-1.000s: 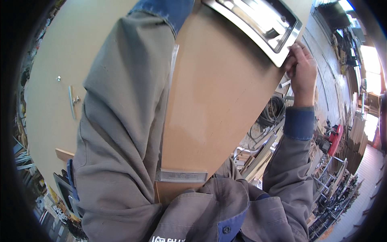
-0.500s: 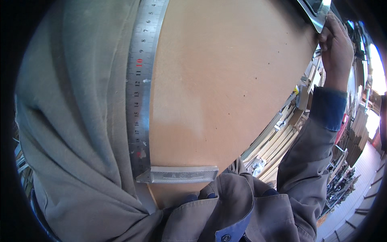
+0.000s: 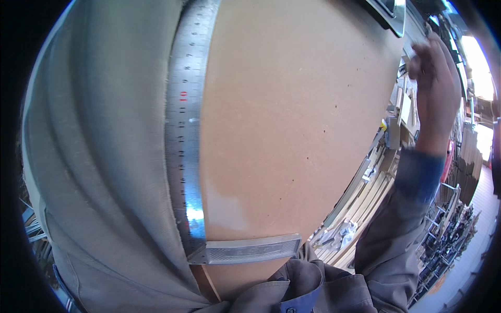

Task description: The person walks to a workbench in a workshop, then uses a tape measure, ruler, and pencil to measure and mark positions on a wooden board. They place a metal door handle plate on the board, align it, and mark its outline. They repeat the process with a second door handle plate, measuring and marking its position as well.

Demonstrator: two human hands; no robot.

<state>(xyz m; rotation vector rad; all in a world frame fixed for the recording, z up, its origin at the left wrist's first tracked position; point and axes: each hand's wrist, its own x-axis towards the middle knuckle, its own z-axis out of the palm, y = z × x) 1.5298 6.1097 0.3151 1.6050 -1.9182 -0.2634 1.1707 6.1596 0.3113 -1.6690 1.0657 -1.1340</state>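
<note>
A steel try square lies on a tan board [image 3: 271,135], its ruled blade [image 3: 185,130] running along the board's left side and its grey stock [image 3: 253,249] crossing near my body. My left sleeve [image 3: 109,156] fills the left side, close against the blade; the left hand itself is out of view. To the right of the board my right hand [image 3: 436,86] is raised with its fingers curled together, slightly blurred. Whatever they pinch is too unclear to name. Near those fingers, but apart from them, a dark, shiny-edged plate-like thing [image 3: 397,23] overhangs the board's far corner. Several small dark dots mark the board.
Below and right of the board lie long pale wood strips [image 3: 360,208] with a crumpled white piece [image 3: 344,232] among them. Farther right stand a rack of dark metal parts [image 3: 449,245] and stacked brown sheets [image 3: 469,151].
My right hand has come away from the shiny-edged thing's corner and sits slightly lower. In the picture, the square's stock has shifted down and to the right.
</note>
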